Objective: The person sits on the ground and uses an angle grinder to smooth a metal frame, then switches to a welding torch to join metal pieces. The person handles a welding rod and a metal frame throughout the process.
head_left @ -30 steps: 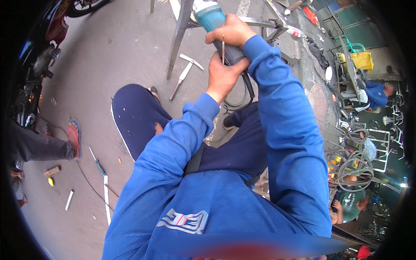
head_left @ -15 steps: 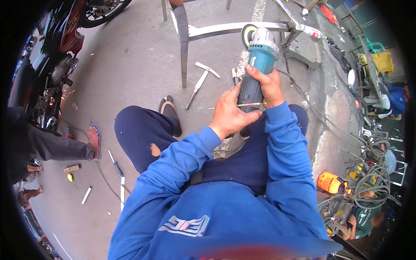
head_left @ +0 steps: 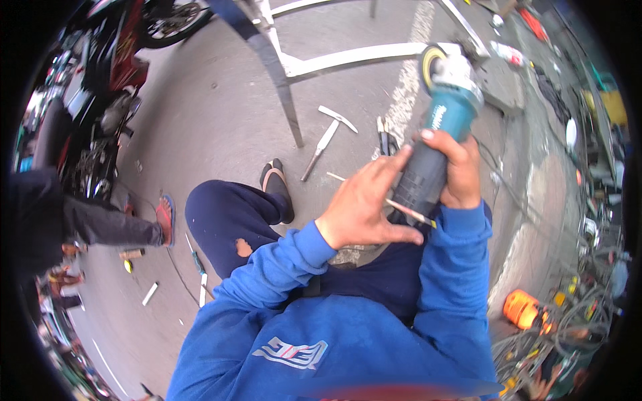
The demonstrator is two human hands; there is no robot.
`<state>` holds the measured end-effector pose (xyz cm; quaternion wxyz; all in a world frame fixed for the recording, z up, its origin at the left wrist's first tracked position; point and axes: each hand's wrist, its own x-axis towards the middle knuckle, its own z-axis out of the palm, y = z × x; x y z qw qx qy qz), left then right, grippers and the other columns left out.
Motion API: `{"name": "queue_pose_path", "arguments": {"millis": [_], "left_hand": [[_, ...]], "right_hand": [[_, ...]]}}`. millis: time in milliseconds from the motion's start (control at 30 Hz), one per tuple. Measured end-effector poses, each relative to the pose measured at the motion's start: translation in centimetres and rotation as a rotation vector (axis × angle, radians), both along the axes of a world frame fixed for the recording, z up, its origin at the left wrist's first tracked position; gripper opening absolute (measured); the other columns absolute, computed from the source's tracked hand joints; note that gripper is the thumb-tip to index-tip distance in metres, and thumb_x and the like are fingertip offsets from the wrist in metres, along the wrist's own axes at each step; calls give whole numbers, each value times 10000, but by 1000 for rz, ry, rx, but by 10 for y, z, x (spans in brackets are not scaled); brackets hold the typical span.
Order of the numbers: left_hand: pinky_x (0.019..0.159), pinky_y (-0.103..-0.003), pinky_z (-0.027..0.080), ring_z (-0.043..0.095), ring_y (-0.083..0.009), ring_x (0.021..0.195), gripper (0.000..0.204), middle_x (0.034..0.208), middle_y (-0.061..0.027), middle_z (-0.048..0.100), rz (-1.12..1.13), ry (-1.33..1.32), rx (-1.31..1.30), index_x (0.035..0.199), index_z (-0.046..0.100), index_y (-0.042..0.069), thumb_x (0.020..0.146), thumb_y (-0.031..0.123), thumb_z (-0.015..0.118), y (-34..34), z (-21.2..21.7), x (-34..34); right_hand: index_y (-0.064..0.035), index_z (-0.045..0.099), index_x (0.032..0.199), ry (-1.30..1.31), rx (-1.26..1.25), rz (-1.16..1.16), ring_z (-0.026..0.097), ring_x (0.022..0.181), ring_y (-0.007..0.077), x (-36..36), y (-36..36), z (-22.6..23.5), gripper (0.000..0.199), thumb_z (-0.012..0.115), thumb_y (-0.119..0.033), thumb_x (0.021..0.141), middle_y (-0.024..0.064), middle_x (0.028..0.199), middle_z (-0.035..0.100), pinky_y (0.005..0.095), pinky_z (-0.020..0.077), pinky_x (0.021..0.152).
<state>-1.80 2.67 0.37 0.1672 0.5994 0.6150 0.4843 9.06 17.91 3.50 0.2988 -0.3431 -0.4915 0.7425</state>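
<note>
I hold a teal and black angle grinder with my right hand wrapped round its body, the thumb on top. Its yellow-edged disc points away from me, near the far metal rail in the picture. My left hand is at the grinder's left side, index finger and thumb spread. A thin rod passes under this hand and out past the thumb, across the black handle. It seems held by the lower fingers, which are hidden.
A metal frame with legs stands ahead. On the ground lie a hammer, a black-handled tool and a screwdriver. A motorcycle and a person's sandalled foot are left; an orange container and coiled cables are right.
The view has shifted. The grinder has moved right and nearer to me relative to the frame. My left thumb and index finger have spread wider, and the rod has tilted.
</note>
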Motion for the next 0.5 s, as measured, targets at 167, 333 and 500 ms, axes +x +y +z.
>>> {"name": "queue_pose_path", "arguments": {"millis": [167,333,500], "left_hand": [[765,-457,516,594,-378,961,574,1065,-183,550,3,180,322,1196,622,166,654,271,778,1,15,23],[651,-449,511,625,-340,848,425,934,-145,556,-96,585,371,947,686,101,612,352,764,-3,32,24],[576,-464,510,642,-340,750,355,842,-128,555,-169,644,441,794,700,116,612,412,769,-9,20,6]], "right_hand": [[-57,635,1103,-43,-266,160,622,872,175,29,11,-3,341,622,-308,872,49,959,647,315,494,801],[-76,535,1225,-37,-404,356,600,1011,269,36,30,-17,494,665,-354,837,119,1144,599,425,494,884],[-76,566,1280,-167,99,102,586,1024,270,31,17,-82,570,753,-158,748,141,1186,566,428,529,843]]}}
